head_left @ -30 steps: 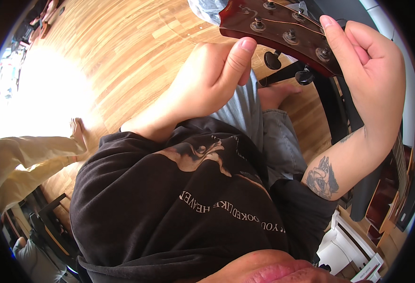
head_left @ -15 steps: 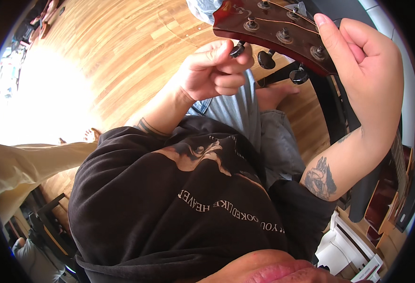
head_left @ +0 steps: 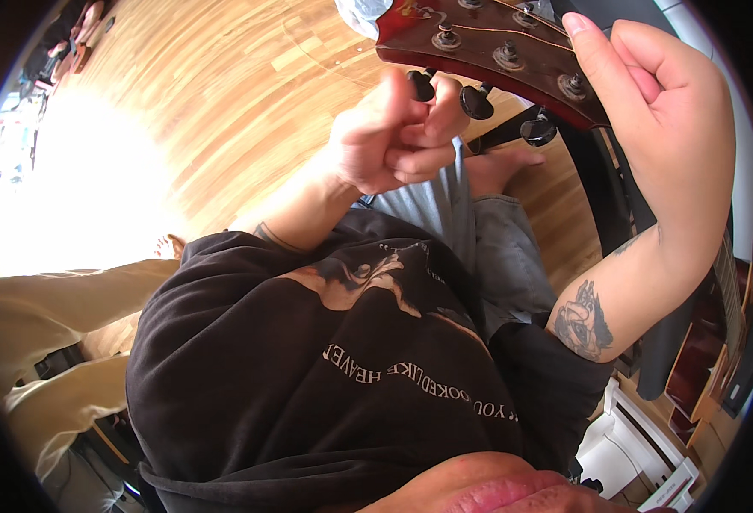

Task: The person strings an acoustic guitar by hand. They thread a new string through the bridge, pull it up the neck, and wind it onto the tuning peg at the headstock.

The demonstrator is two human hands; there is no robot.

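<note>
A dark reddish-brown guitar headstock [head_left: 479, 53] with metal string posts spans the top of the view. My left hand [head_left: 398, 137] is curled at the tuning peg [head_left: 421, 85] nearest the headstock's left end. Its thumb is smeared by motion, and the index finger lies behind the black peg button. Two more black pegs, the middle one [head_left: 476, 103] and the right one [head_left: 539, 130], stick out free along the same edge. At the headstock's right end my right hand [head_left: 663, 90] is closed, its thumb pressing a thin guitar string [head_left: 537, 24] that runs over the posts.
Wooden floor [head_left: 248, 94] spreads beyond my hands, with bright glare at left. Another person's tan trouser legs [head_left: 68, 303] stand to my left. At lower right are a white frame-like object [head_left: 624, 445] and a reddish-brown guitar body [head_left: 697, 368]. Clear plastic [head_left: 363, 15] lies by the headstock's tip.
The button of the left peg has turned, and my left thumb has shifted around it. The headstock sits slightly further left and higher. More of the other person's legs shows at left.
</note>
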